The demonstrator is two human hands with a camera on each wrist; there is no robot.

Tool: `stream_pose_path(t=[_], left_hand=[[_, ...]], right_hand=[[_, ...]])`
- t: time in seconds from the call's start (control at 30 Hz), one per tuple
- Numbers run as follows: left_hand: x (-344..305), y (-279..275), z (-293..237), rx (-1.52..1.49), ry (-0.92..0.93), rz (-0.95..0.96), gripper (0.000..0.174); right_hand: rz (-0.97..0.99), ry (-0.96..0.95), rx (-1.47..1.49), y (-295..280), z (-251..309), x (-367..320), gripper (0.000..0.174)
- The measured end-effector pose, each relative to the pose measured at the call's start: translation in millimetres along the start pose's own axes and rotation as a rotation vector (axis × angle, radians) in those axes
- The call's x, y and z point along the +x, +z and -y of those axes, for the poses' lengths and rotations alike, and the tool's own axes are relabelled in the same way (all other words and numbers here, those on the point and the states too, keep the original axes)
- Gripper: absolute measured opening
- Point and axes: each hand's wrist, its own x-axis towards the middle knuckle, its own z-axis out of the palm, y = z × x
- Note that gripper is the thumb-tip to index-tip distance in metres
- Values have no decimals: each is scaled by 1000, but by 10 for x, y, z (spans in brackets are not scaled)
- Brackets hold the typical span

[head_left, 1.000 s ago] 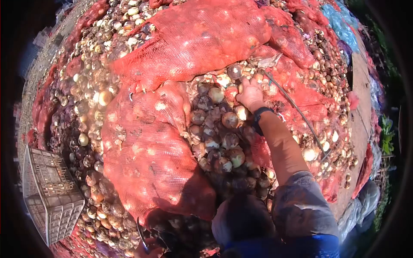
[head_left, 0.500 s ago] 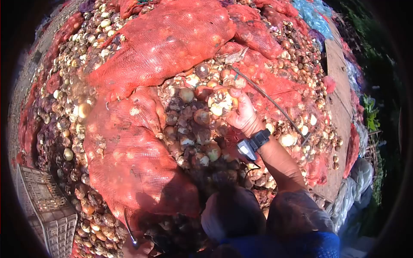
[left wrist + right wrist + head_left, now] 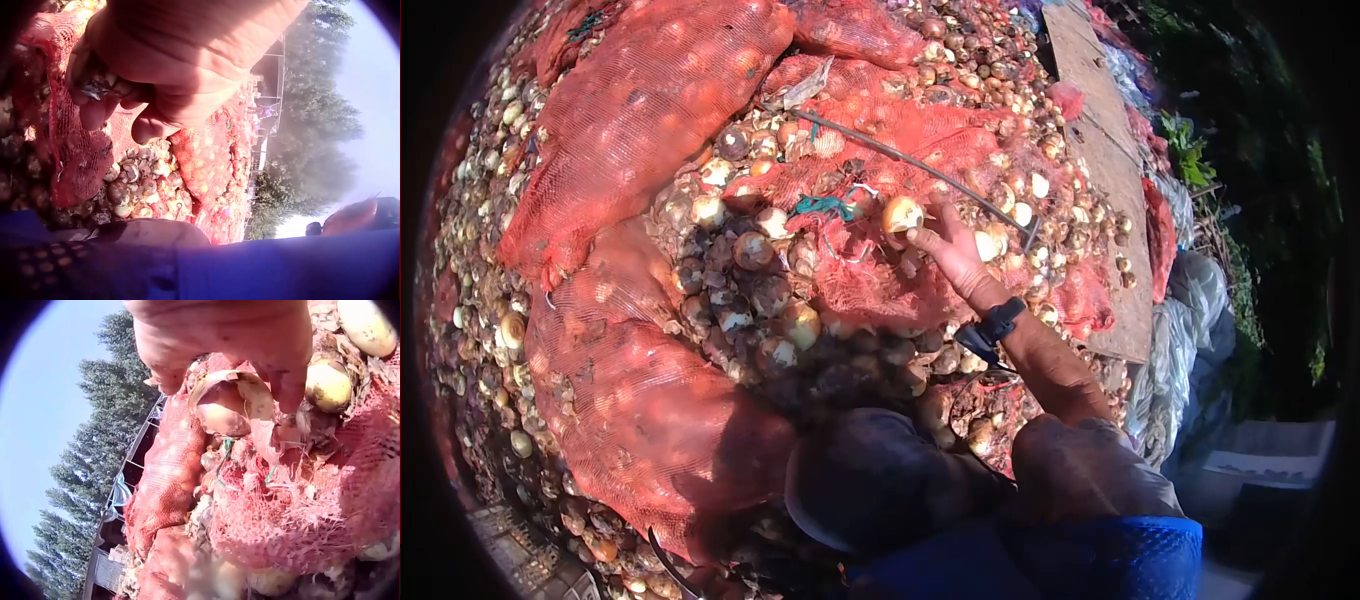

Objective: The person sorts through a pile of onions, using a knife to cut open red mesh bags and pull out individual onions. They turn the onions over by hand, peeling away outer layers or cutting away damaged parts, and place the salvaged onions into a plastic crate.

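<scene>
In the head view my right hand (image 3: 955,258) is spread over a red mesh bag (image 3: 890,290), its thumb tip by a yellow onion (image 3: 902,214). The right wrist view shows that onion (image 3: 222,415), with torn papery skin, between the thumb and fingers of my hand (image 3: 225,337); firm contact cannot be told. My left hand (image 3: 181,56) has its fingers curled round something with a small shiny metal part (image 3: 97,90). A thin curved metal tool (image 3: 662,558) shows at the bottom left of the head view; its handle is hidden.
Full red mesh sacks (image 3: 650,110) lie at the left and top, with loose onions (image 3: 755,250) between them. A thin dark rod (image 3: 920,165) ending in a crosspiece lies beyond my right hand. A brown board (image 3: 1100,170) and clear plastic (image 3: 1180,340) are at the right.
My right hand has moved away from the loose-onion heap to over the mesh bag, its fingers now spread. The head view has shifted right, and the crate at the left is mostly out of view.
</scene>
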Motion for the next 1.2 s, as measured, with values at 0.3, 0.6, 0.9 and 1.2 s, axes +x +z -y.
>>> stream_pose_path(t=[0.3, 0.6, 0.9, 1.2], left_hand=[[-58, -17, 52, 7, -1, -9, 48], [-104, -111, 160, 2, 26, 14, 49], [-138, -171, 191, -8, 46, 28, 50], [-215, -339, 406, 14, 91, 1, 62]], right_hand=[[-198, 312, -434, -633, -459, 111, 50], [-295, 362, 846, -510, 20, 163, 44], [352, 76, -909, 59, -167, -1156, 68], [467, 310, -445, 157, -158, -575, 26]])
